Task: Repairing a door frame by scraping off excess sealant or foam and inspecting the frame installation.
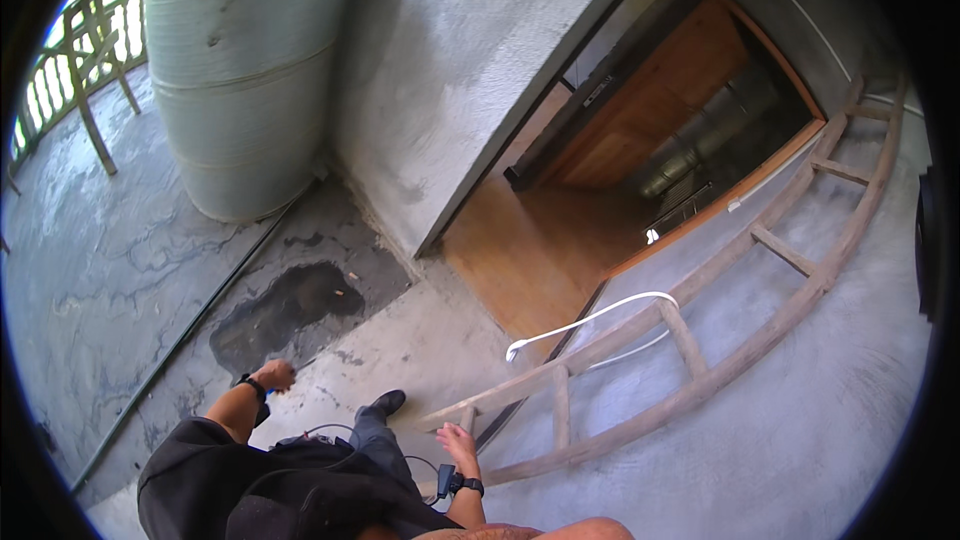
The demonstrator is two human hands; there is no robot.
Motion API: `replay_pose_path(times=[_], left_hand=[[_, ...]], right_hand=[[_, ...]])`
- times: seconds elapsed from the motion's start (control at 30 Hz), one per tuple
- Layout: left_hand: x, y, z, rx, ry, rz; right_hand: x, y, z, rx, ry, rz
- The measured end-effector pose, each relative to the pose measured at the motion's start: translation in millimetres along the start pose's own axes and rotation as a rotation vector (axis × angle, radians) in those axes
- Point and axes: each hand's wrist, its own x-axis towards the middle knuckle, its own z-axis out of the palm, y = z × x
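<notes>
Out to the left, my left hand (274,375) hangs over the concrete floor beside a dark wet patch. Its fingers look curled, and a bit of blue shows under it; what they hold, if anything, is too small to name. My right hand (460,449) is in front of my body, its fingers loosely extended and nothing visible in them. It is nearest to the lower end of a wooden ladder (690,340), which lies along the grey wall; contact is not clear. A white cable (600,313) loops over the ladder. Both wrists wear black bands.
A large pale green tank (245,90) stands against the wall at the far left. A dark hose (190,328) runs across the floor beside a puddle (290,310). An open doorway with a wooden door (650,100) is ahead right. A railing (125,35) edges the far left.
</notes>
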Motion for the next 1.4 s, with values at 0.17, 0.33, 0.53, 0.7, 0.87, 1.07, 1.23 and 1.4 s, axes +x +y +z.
replay_pose_path(times=[0.17,0.33,0.53,0.7,0.87,1.07,1.23,1.4], left_hand=[[14,11,-12,-0.043,0.013,-0.263],[69,57,-6,-0.161,0.044,-0.330],[157,186,0,0.003,-0.071,-0.090],[248,280,-22,-0.094,-0.080,0.052],[362,324,-38,0.126,-0.185,-0.092],[426,430,-86,0.044,-0.026,0.045],[486,508,-108,-0.032,-0.021,0.235],[497,526,-109,-0.225,-0.132,0.037]], right_hand=[[99,-3,-59,0.000,-0.001,-0.009],[154,-60,-119,-0.122,-0.031,-0.041],[211,-122,-159,0.032,0.003,-0.021],[242,-131,-200,-0.026,-0.025,0.121],[276,-153,-265,-0.001,0.049,0.211],[339,-241,-308,-0.065,0.122,0.140],[434,-267,-338,-0.084,-0.009,0.025],[509,-342,-362,0.013,-0.050,0.060]])
